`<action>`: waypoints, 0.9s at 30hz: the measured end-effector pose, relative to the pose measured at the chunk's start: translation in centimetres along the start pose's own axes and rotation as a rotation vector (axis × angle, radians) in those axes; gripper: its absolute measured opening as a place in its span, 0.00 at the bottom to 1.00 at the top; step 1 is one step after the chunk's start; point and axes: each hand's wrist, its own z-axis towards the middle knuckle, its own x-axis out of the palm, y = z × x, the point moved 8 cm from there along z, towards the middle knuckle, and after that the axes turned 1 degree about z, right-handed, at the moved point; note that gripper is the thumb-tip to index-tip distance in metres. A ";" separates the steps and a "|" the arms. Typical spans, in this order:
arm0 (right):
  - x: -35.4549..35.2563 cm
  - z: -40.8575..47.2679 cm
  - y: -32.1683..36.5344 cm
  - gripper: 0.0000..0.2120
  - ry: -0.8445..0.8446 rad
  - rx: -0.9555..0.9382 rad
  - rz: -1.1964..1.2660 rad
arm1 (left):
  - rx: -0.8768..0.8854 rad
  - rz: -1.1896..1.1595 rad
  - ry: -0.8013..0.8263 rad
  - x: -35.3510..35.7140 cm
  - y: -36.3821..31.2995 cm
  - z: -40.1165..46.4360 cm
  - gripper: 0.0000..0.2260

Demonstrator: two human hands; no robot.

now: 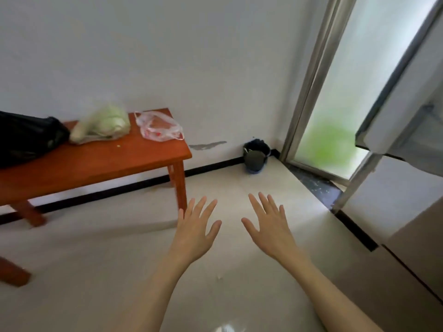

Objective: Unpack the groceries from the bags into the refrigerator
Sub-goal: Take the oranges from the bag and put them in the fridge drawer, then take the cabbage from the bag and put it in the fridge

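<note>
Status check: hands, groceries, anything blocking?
Left hand and right hand open, empty. Cabbage, bags on table. Fridge door open. Path unobstructed.

Head camera looks forward and down, close over both forearms

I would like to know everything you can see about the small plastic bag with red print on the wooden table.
The plastic bag is thin, clear-whitish film with red print, crumpled and slumped low with its handles loose. It looks nearly flat; what it holds cannot be told. It lies on the far right corner of the reddish wooden table, close to the wall. A pale green cabbage in clear wrap lies just to its left; whether they touch is unclear. No hand touches it.
</note>
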 end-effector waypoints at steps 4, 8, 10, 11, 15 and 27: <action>2.1 5.7 6.6 0.30 0.005 -0.050 0.035 | -0.076 -0.029 -0.028 -3.5 8.7 2.0 0.25; 3.6 10.8 11.2 0.30 0.006 -0.078 0.029 | -0.152 -0.039 -0.054 -6.6 14.0 4.0 0.25; 4.5 13.5 13.2 0.30 0.018 -0.103 0.037 | -0.195 -0.037 -0.070 -7.5 16.6 5.4 0.25; 5.0 14.8 14.2 0.30 0.026 -0.119 0.039 | -0.213 -0.039 -0.073 -7.8 17.8 6.1 0.25; 7.1 20.2 17.5 0.30 0.053 -0.186 0.059 | -0.261 -0.070 -0.059 -8.7 22.3 8.9 0.25; 9.3 42.0 27.1 0.29 0.064 -0.363 0.150 | -0.339 0.007 -0.159 -15.5 34.9 24.9 0.24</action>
